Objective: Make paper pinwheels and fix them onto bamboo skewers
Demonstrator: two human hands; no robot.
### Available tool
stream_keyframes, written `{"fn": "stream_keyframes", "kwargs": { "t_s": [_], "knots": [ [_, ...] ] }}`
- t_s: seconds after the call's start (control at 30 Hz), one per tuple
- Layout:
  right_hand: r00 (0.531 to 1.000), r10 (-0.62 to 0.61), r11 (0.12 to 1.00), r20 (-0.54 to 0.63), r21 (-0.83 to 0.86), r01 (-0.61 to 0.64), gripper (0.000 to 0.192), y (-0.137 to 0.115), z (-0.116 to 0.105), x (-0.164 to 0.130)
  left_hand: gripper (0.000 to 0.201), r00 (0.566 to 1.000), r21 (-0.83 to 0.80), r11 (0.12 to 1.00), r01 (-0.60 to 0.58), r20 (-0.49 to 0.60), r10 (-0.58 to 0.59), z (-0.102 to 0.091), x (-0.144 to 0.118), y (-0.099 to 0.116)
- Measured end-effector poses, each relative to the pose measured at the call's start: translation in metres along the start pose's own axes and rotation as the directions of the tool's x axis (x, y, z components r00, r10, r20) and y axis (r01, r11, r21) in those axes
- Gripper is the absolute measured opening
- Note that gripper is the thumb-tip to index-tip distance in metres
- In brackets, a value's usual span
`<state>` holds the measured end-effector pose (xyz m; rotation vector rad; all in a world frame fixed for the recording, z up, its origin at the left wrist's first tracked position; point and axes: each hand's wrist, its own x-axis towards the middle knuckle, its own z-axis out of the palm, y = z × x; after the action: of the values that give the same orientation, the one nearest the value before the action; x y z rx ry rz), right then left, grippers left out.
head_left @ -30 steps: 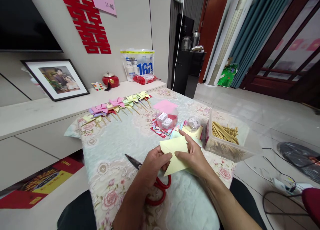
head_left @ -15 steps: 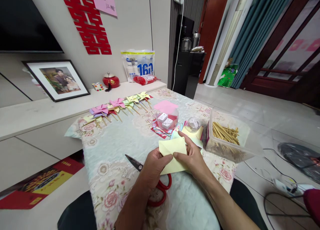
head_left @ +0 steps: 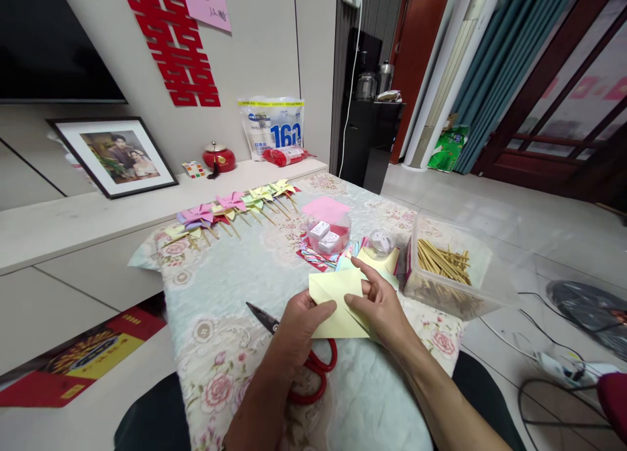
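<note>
Yellow paper (head_left: 337, 307) above floral tablecloth (head_left: 230, 281), tiled floor (head_left: 519, 222) beyond.

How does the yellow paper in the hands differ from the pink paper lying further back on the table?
The yellow paper is folded and held by the left hand and right hand; the pink paper lies flat and untouched on a clear round container. Yellow sits near the red scissors, pink further back. Both are plain coloured sheets.

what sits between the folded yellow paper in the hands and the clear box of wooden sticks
In the head view, loose paper sheets with a small clear round tub on them lie between the yellow paper and the stick box.
</note>
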<state>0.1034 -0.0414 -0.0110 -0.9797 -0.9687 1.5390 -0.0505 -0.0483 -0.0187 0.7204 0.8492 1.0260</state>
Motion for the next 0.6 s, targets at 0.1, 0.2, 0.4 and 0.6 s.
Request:
{"fn": "stream_keyframes", "kwargs": {
  "t_s": [0.1,0.2,0.4,0.6],
  "knots": [
    [0.999,-0.04,0.999,0.009,-0.035,0.04,0.095,0.004,-0.001,0.002,0.049,1.0,-0.012,1.0,0.003,-0.011,-0.003,0.0,0.001,-0.001],
    [0.97,-0.233,0.944,-0.072,-0.255,0.208,0.08,0.006,-0.006,0.004,0.048,0.999,-0.037,0.999,-0.013,-0.039,0.012,-0.002,0.002,0.0],
    [0.761,-0.64,0.524,0.103,-0.667,0.53,0.035,-0.004,-0.018,0.002,0.051,0.989,-0.091,0.995,-0.051,-0.144,0.037,-0.004,0.003,0.007],
    [0.736,-0.513,0.434,0.441,-0.607,0.666,0.024,-0.013,-0.024,0.0,0.043,0.99,-0.123,0.99,-0.066,-0.128,0.05,-0.006,0.002,0.01]
  ]
}}
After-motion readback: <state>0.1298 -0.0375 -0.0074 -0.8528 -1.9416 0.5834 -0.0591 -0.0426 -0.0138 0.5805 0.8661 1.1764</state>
